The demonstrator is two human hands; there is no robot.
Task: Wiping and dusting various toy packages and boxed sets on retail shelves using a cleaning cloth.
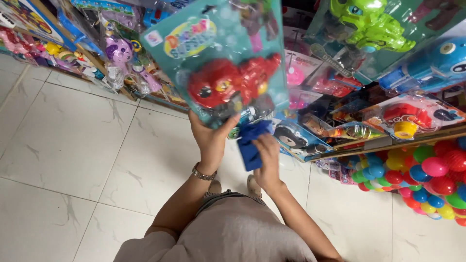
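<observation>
The left hand holds up a teal cardboard blister pack with a red plastic toy sealed under clear film. Its grip pinches the pack's lower edge, thumb across the front and fingers behind, so the pack stands raised and tilted in front of the person, above the white marble-patterned tiled floor. The right hand is closed around a folded dark blue cloth, which it presses up against the pack's bottom edge, just beside the left thumb.

The step in hand looks like wiping the package: the cloth sits at the lowest part of the film, while the upper front has no cloth on it. Working upward over the raised bubble around the toy would call for a steady left hand, since the pack is held by 1 edge only and could flex or swing under pressure.

To the right, a slanted wooden display shelf carries more boxed toys, a green plastic one hangs above, and a heap of coloured plastic balls lies below it.
</observation>
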